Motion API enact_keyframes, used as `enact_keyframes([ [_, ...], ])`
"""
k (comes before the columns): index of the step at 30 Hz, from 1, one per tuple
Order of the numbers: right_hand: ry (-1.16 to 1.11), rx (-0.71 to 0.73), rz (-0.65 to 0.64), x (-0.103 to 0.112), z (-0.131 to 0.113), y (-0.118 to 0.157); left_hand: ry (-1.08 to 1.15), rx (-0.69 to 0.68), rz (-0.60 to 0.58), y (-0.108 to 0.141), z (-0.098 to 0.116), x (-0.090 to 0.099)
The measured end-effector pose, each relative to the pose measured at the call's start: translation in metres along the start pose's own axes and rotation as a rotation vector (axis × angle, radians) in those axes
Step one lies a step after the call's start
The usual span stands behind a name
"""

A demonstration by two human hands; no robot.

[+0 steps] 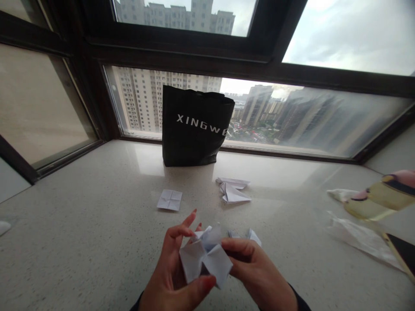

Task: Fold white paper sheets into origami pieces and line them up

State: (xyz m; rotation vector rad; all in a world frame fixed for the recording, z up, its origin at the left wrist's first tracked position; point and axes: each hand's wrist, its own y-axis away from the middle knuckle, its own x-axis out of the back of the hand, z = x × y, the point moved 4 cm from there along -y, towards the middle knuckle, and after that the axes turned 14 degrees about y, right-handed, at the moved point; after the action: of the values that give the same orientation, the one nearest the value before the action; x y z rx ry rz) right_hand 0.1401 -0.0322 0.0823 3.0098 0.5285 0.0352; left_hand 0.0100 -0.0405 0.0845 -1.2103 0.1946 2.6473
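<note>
Between my hands is a white folded paper piece (pixel 218 261) with several flaps standing out around a hollow middle. My left hand (pixel 170 270) cradles it from the left, thumb on the near flap and fingers behind. My right hand (pixel 256 268) pinches the upper right flap between thumb and index finger. Partly hidden behind my right hand lies more folded white paper (pixel 254 236). Farther off sits a flat creased paper square (pixel 170 200). To its right rest folded paper shapes (pixel 235 192) with pointed ends.
A black bag (pixel 196 129) with white lettering stands against the window. On the right are a yellow and pink object (pixel 382 196), crumpled white tissue or plastic (pixel 363 239) and a dark flat device (pixel 403 250). A small white item (pixel 4 227) lies at the left edge.
</note>
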Motion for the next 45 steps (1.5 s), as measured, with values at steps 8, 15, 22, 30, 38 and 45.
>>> enact_keyframes([
  [8, -0.058, -0.002, 0.015, -0.002, 0.004, 0.003, -0.193, -0.052, 0.068, 0.007, 0.008, -0.009],
  [15, -0.088, -0.060, 0.070, 0.002, 0.008, 0.004, -0.329, -0.226, 0.107, 0.010, 0.006, -0.007],
  [22, -0.125, -0.072, 0.072, -0.006, 0.008, 0.003, -0.444, -0.372, 0.127, 0.009, 0.005, 0.000],
  [30, -0.103, -0.126, 0.252, -0.006, 0.024, 0.008, -0.618, -0.422, 0.055, 0.007, 0.001, -0.001],
  [38, -0.227, -0.072, 0.383, -0.027, 0.021, 0.007, -0.616, -0.666, -0.032, 0.005, -0.024, 0.000],
  [45, -0.437, -0.094, 0.335, -0.037, 0.021, -0.003, -0.509, -0.570, 0.017, -0.003, -0.008, 0.010],
])
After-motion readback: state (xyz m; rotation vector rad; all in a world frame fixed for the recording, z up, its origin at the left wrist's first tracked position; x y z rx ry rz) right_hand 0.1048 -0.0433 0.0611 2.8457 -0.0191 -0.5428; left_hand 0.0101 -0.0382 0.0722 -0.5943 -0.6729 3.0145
